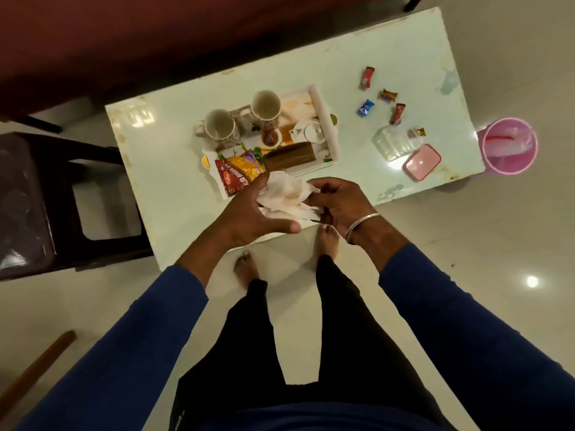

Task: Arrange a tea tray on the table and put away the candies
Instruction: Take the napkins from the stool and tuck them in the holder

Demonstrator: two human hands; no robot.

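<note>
Tray (323, 119) w/ mugs (219, 124), teapot (308, 132), snack pkt (239, 174) loaded; both hands, left (249, 209) & right (337, 202), grasping crumpled tissue (287, 195); candies (389, 95) loose, jar (393, 144) unfilled.

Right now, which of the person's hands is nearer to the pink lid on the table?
Right. The right hand holds the tissue just beside the pink lid; the left hand lies beyond the tissue, further away.
</note>
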